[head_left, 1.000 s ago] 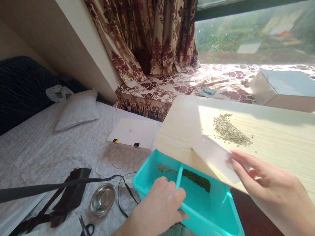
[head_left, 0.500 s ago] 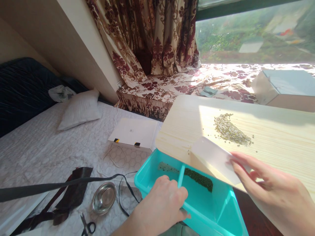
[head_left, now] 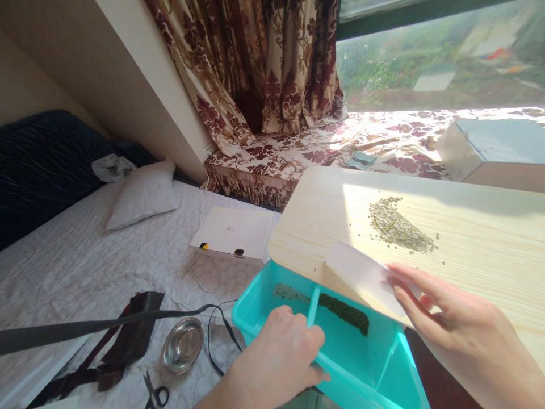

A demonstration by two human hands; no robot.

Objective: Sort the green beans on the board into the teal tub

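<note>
A teal plastic box [head_left: 370, 392] with dividers is held just below the table edge. My left hand [head_left: 281, 352] is closed over its near rim, with the fingertips partly hidden. Small dark green beans [head_left: 344, 313] line the far side of the middle compartment; pale grains with a few dark specks [head_left: 291, 292] lie in the left one. My right hand [head_left: 447, 309] pinches a thin white card [head_left: 360, 275], tilted at the table's near edge above the box. On the wooden table [head_left: 306, 210] a pile of mixed small beans [head_left: 395, 227] is spread, a few strays around it.
On the bed at left are a metal bowl [head_left: 184, 345], scissors [head_left: 155, 392], a dark strap [head_left: 106, 324], a flat white box [head_left: 234, 230] and a pillow [head_left: 145, 196]. A floral-covered window ledge [head_left: 293, 153] behind the table carries a large white box [head_left: 502, 145].
My right hand and the white card have shifted slightly left along the table's edge. A stray bean near that edge has moved left too. My left hand stays on the box.
</note>
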